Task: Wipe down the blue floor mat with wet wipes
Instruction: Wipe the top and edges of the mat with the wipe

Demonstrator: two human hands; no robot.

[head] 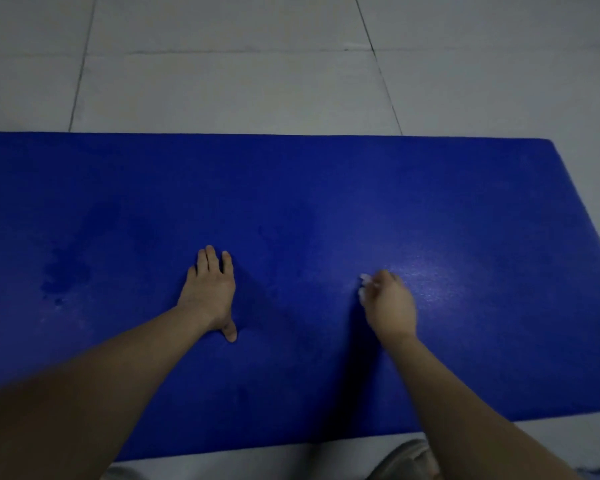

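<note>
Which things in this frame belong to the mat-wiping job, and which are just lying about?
In the job: blue mat; white wipe, gripped by the right hand; left hand, flat on the mat.
Just there: tiled floor; grey fabric at the bottom edge.

Plain deep blue mat (pixel 291 188); white wipe (pixel 363 285); pale grey floor tiles (pixel 222 81)
</note>
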